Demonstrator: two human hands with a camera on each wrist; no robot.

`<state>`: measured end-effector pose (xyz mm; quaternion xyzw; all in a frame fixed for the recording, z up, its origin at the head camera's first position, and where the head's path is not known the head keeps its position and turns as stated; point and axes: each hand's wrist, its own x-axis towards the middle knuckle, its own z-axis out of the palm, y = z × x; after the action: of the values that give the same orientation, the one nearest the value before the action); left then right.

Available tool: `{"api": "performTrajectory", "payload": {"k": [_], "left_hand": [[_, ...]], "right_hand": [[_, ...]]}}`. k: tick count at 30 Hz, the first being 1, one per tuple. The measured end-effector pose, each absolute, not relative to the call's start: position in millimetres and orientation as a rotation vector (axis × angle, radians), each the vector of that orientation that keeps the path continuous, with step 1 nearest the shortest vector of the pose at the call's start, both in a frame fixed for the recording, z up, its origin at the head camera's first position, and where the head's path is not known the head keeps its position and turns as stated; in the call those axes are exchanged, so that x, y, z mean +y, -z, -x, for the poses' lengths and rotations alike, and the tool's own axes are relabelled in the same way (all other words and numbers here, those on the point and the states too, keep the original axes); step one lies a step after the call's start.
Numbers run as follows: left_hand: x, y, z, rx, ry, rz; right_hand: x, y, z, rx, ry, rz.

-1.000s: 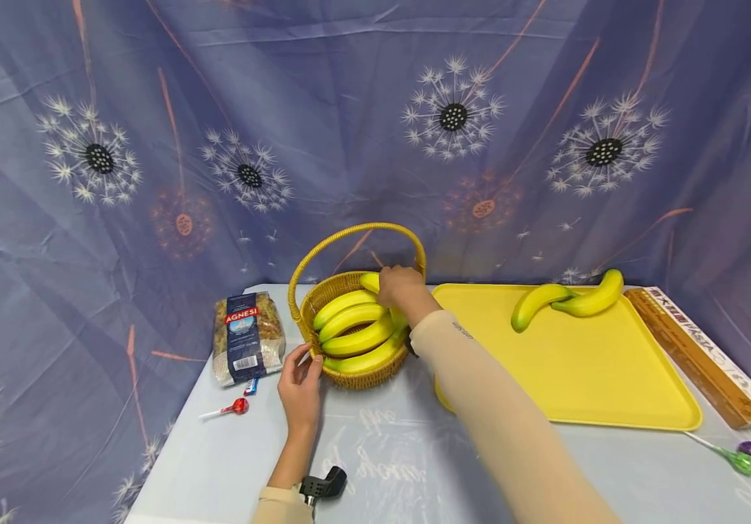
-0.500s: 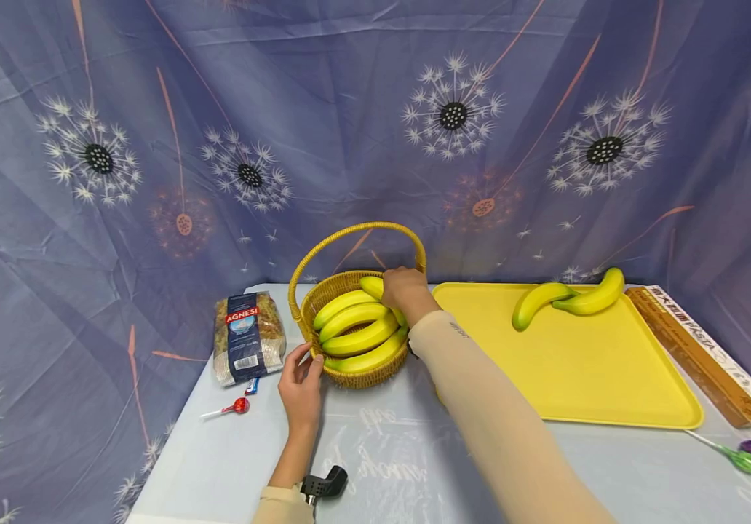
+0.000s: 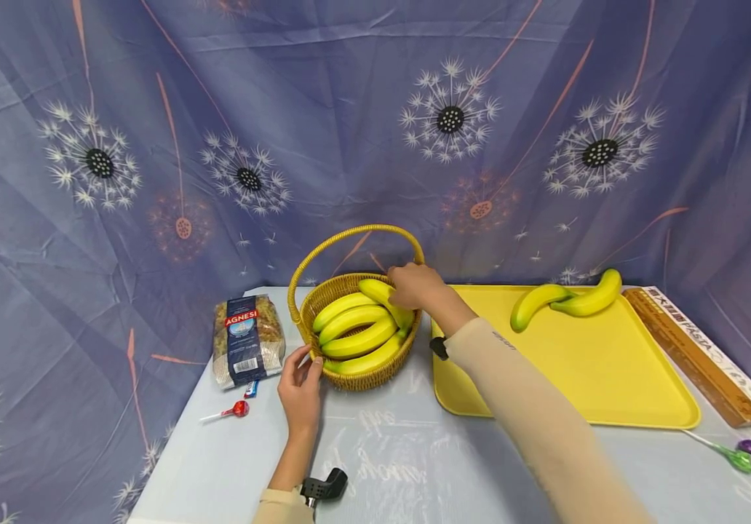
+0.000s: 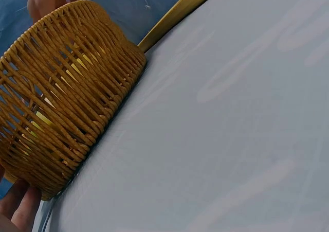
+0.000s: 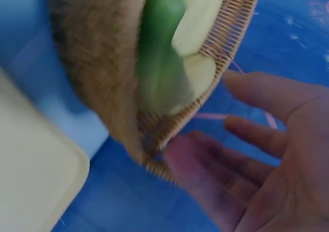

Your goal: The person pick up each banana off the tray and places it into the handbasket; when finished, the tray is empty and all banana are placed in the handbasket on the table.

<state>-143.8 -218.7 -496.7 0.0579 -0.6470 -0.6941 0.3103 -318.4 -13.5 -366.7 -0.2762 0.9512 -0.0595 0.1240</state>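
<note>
Whereas a second ago the right hand [image 3: 415, 285] lay curled over the far end of the top banana [image 3: 385, 298] inside the basket [image 3: 362, 375], it now sits at the basket's right rim, shifted toward the tray [image 3: 572, 364] — the wrist view shows its grip spread, fingers [image 5: 267, 95] straight and holding nothing, just beside the wicker wall. That banana rests across the four others [image 3: 356, 335], its end now uncovered. My reading: the fruit has been let go and lies settled in the basket.

The left hand [image 3: 300, 386] has not moved; its fingertips rest against the basket's near-left wall, steadying it, fingers relaxed rather than clamped.

Outward on the desk [image 3: 388, 466]: two bananas [image 3: 565, 297] remain at the tray's far edge — unchanged. A pasta bag [image 3: 247, 336] and a red lollipop [image 3: 234, 407] lie left of the basket, a long pasta box [image 3: 703, 353] right of the tray.
</note>
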Motion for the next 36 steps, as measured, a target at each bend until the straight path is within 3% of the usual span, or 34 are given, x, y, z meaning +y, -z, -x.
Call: {"api": "performTrajectory", "payload": {"k": [10, 21, 36], "left_hand": [[-220.3, 494.6, 143.2, -1.712, 1.814, -0.169], [-216.4, 495.7, 143.4, -1.708, 1.844, -0.162], [-218.6, 497.3, 143.8, -1.703, 1.856, -0.180]], "right_hand": [[81.8, 382.6, 323.2, 2.809, 0.488, 0.945], [205.0, 434.5, 342.5, 2.953, 0.480, 0.198], [214.9, 462.9, 345.2, 2.941, 0.581, -0.051]]}}
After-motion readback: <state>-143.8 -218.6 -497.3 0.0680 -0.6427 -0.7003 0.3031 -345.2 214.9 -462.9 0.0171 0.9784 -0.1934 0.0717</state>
